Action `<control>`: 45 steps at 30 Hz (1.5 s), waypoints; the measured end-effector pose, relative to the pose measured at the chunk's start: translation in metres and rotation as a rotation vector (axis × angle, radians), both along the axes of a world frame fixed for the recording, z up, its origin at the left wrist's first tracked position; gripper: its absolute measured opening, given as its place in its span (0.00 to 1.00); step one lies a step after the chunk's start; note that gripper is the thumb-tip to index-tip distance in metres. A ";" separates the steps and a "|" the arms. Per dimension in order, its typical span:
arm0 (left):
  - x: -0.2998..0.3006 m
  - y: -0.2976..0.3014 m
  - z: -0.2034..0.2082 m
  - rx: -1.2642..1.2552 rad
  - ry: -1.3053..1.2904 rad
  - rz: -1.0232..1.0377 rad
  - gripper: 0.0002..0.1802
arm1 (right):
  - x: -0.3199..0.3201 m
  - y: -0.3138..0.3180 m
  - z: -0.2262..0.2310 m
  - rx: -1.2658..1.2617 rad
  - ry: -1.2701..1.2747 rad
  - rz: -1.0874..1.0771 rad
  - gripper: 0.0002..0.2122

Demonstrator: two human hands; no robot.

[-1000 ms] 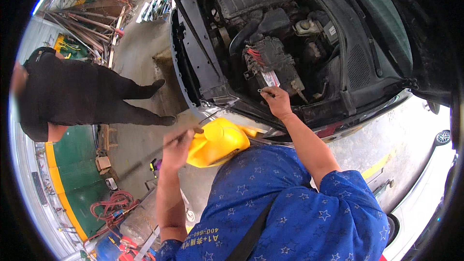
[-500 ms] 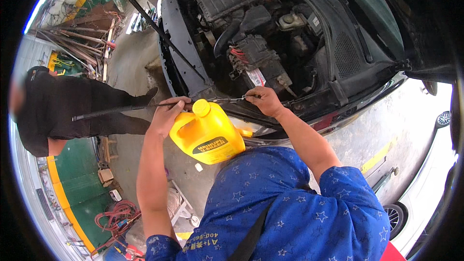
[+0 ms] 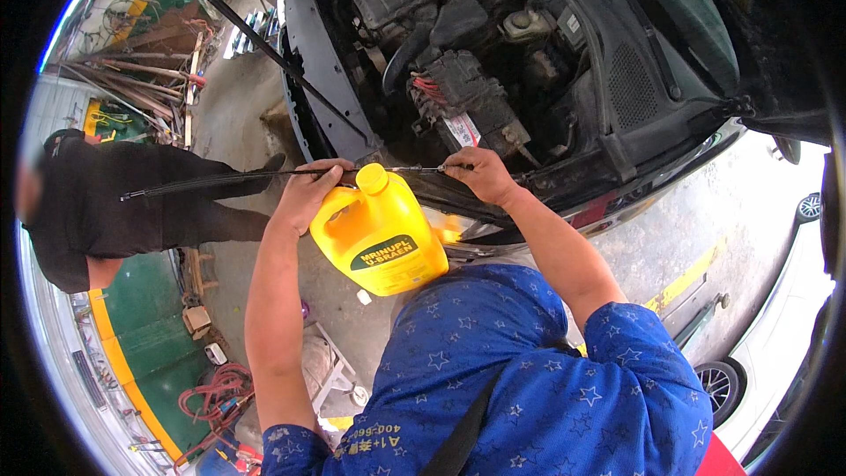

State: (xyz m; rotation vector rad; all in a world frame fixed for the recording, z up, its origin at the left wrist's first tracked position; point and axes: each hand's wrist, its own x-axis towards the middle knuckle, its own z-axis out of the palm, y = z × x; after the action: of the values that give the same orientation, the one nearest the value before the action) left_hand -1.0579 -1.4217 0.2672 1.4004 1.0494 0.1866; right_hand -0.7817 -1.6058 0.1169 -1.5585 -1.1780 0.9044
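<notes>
A long, thin black wiper blade [image 3: 198, 182] stretches between my two hands, its far end sticking out well to the left. My left hand [image 3: 308, 195] grips it near the middle, fingers closed around it. My right hand [image 3: 482, 176] pinches its right end over the front edge of the car. Just below the blade, a yellow plastic jug [image 3: 421, 227] with a yellow cap stands close against my belly; my left hand is beside its handle, and I cannot tell whether they touch. What bears the jug is hidden.
Ahead lies a car's open engine bay [image 3: 476, 62], with a black prop rod [image 3: 264, 48] slanting across its left side. A person in dark clothes [image 3: 115, 198] stands at left. Red cables [image 3: 216, 401] lie lower left; a white car [image 3: 775, 344] is at right.
The wiper blade has rolled in my hands, so its left part now shows as thin parallel strips, and its left end sits slightly higher. Both hands keep hold; the view has shifted a little.
</notes>
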 end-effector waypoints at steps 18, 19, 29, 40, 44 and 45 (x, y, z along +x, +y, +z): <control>0.003 0.003 0.010 -0.022 -0.066 -0.033 0.13 | 0.002 0.003 0.002 -0.038 -0.013 0.013 0.09; 0.004 0.002 0.011 -0.006 -0.049 -0.038 0.13 | 0.003 0.004 0.002 -0.029 -0.012 0.017 0.09; -0.032 0.002 0.005 0.023 -0.104 0.076 0.12 | 0.004 0.005 0.001 -0.050 -0.005 0.026 0.10; -0.120 -0.045 -0.001 0.348 -0.005 0.241 0.14 | -0.002 0.013 -0.009 -0.030 -0.252 0.036 0.14; -0.132 -0.061 0.013 0.417 -0.088 0.333 0.13 | 0.008 0.030 -0.055 -0.106 -0.219 -0.302 0.13; -0.138 -0.065 0.017 0.392 -0.133 0.363 0.12 | 0.007 0.038 -0.054 -0.091 -0.246 -0.358 0.13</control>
State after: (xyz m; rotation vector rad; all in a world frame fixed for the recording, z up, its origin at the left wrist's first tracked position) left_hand -1.1962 -1.4868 0.2839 1.5069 1.1910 0.7749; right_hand -0.7750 -1.5674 0.0627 -1.9208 -0.9874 0.5479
